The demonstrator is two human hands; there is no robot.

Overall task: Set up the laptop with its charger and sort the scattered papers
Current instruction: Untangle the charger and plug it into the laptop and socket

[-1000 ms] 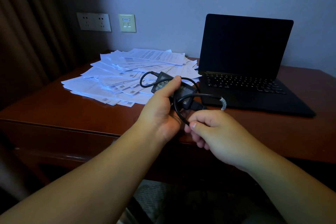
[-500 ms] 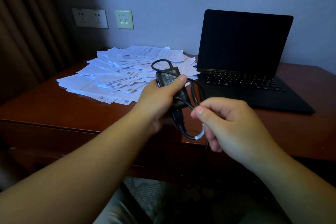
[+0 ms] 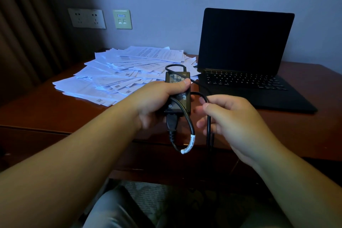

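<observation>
The charger brick (image 3: 178,94) has been turned upright in the left hand (image 3: 157,103), whose fingers are clamped round it above the surface (image 3: 46,109). A loop of cable (image 3: 208,116) has been drawn aside, seemingly pinched by the right hand (image 3: 235,122). Unwinding is under way; the laptop (image 3: 246,65) remains unplugged, the papers (image 3: 122,74) unsorted.

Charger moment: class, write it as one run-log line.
step: uncoiling cable | left hand: grips charger brick | right hand: pinches cable | laptop: open, dark | papers: unsorted
</observation>
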